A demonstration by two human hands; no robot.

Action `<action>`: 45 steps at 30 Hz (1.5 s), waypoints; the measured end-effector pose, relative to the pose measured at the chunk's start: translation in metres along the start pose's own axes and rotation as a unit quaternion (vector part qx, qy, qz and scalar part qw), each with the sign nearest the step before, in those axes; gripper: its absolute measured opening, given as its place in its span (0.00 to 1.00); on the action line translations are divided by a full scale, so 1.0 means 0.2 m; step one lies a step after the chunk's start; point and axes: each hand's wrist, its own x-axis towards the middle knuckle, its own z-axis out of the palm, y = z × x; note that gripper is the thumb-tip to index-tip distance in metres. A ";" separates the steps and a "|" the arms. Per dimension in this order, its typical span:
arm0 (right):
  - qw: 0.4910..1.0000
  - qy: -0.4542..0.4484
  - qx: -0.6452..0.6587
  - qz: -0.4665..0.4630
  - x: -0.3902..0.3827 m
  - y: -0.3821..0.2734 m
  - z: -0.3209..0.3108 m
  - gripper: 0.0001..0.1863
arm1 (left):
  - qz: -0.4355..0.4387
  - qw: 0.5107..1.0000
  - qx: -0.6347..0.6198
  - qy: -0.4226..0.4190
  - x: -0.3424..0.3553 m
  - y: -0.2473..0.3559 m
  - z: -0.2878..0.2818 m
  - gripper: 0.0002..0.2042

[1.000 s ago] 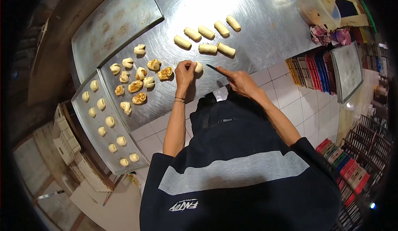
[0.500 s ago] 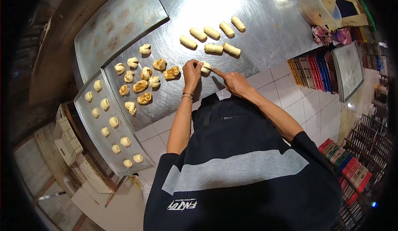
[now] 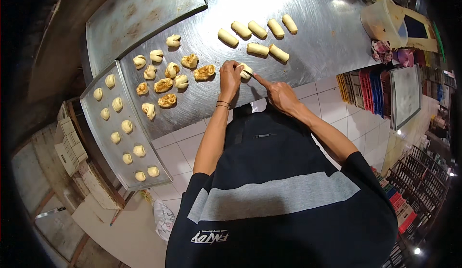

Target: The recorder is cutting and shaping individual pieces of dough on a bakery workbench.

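Dough is what you have in hand: your left hand [image 3: 230,75] pinches a small pale dough piece [image 3: 245,70] on the steel worktop [image 3: 308,22], thumb and fingers closed narrowly around its left side. Your right hand [image 3: 279,95] comes in from the right of that piece with the index finger stretched out, its tip touching the piece; the other fingers are curled in. It may be holding a thin blade against the dough, but you cannot tell that from this view.

Beyond the dough piece, farther from you, lie six pale dough logs [image 3: 255,30], four in a slanting row and two just below them, all near the piece but apart from it. To the left of the dough piece sits a loose cluster of shaped pieces [image 3: 168,78], some pale and knotted, some showing brown filling; the nearest one [image 3: 204,72] lies just beside your left hand.

Farther left of the dough piece, a long metal tray [image 3: 96,119] juts over the worktop's edge and carries small round dough balls [image 3: 127,126] in two rows. A second, larger tray [image 3: 139,13] lies beyond the cluster. Well to the right of the dough piece stand a pale plastic tub [image 3: 385,20] and stacked coloured crates [image 3: 365,87] below the worktop's edge.
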 end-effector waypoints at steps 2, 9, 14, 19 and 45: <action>1.000 0.011 -0.006 -0.006 0.00 0.01 0.02 0.46 | -0.010 1.000 0.000 -0.005 0.00 0.00 0.00 0.10; 1.000 -0.002 -0.004 -0.004 0.04 0.06 0.09 0.46 | 0.023 0.999 0.019 0.020 0.00 -0.05 0.01 0.11; 0.999 0.018 -0.044 -0.022 0.02 0.08 0.20 0.47 | 0.037 0.999 0.017 0.026 -0.01 -0.03 0.01 0.11; 0.997 0.044 -0.058 -0.009 0.10 0.11 0.33 0.47 | 0.033 0.999 0.017 0.005 0.05 0.02 -0.03 0.08; 0.934 0.242 0.199 0.174 -0.62 0.60 -0.14 0.35 | -0.242 0.969 -0.051 -0.021 0.87 -0.21 -0.58 0.21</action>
